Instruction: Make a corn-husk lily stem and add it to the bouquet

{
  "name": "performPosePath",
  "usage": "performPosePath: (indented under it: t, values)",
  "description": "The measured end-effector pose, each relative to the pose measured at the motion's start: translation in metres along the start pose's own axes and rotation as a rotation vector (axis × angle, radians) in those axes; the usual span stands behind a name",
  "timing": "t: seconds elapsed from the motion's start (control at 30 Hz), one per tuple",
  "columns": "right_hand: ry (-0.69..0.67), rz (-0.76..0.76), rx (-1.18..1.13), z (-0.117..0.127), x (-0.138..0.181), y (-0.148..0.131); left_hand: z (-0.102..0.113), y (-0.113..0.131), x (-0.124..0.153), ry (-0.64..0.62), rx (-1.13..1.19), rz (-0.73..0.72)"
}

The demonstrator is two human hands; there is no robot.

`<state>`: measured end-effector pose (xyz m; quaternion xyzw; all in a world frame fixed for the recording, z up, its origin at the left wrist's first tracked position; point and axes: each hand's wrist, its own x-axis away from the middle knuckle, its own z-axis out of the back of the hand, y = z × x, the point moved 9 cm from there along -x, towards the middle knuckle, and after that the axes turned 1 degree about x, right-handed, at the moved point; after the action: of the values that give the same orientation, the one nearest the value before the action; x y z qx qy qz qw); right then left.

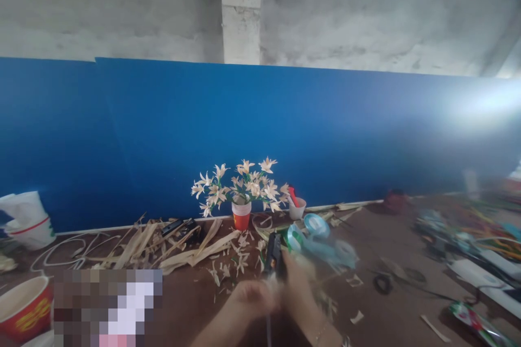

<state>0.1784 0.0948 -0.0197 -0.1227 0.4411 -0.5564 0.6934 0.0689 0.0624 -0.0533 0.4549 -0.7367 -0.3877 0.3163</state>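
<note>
My right hand, smeared by motion, is closed around a black hot glue gun whose nose points away from me. My left hand is closed at the rear of the gun, where a pale translucent glue stick hangs down; its fingertips are blurred. Beyond the hands stands a red and white paper cup holding a spray of cream flowers made of dried husk. Loose husk flowers lie on the brown table just left of the gun.
Husk strips are heaped along the blue partition. Behind my right hand lie blue tape rolls and a white cup. A red paper bowl is at left, with a pixelated patch beside it. Cluttered tools and a cord fill the right.
</note>
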Motion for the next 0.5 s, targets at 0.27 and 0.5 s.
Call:
performPosePath:
  t: [0.27,0.5]
  values:
    - [0.073,-0.021,-0.102,0.019,-0.002,-0.005,-0.020,0.031,0.020,-0.084,0.031,0.073]
    - [0.070,-0.189,-0.403,0.012,0.006,0.024,0.044,0.040,-0.004,0.291,-0.055,-0.047]
